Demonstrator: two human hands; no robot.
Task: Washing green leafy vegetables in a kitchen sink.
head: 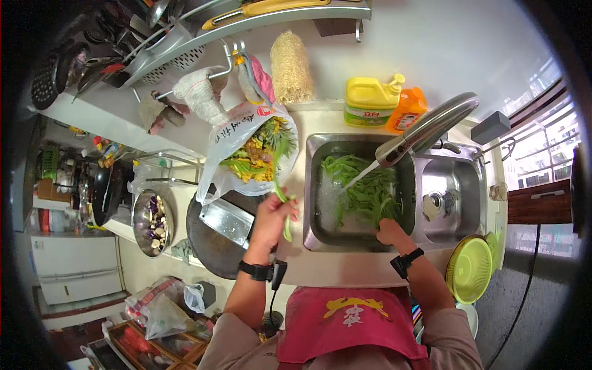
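Observation:
My left hand point(272, 218) grips a thin green vegetable stalk point(277, 178) over the counter, left of the sink. Its upper end reaches the mouth of a white plastic bag point(217, 152), which holds vegetable scraps and a pineapple crown point(280, 132). In the larger basin point(319, 236), my right hand point(392, 232) is closed around the lower ends of some leafy greens point(365, 185). Water runs onto the greens from a steel faucet point(416, 132). Below the bag, a cleaver point(226, 221) lies on a round dark chopping board point(203, 254).
A yellow pump bottle point(370, 101) and an orange bottle point(409, 110) stand behind the sink. The smaller basin point(455, 180) is at right, with green plastic baskets point(471, 270) near its front. A steel bowl of cut vegetables point(153, 222) sits left. A loofah point(291, 67) hangs above.

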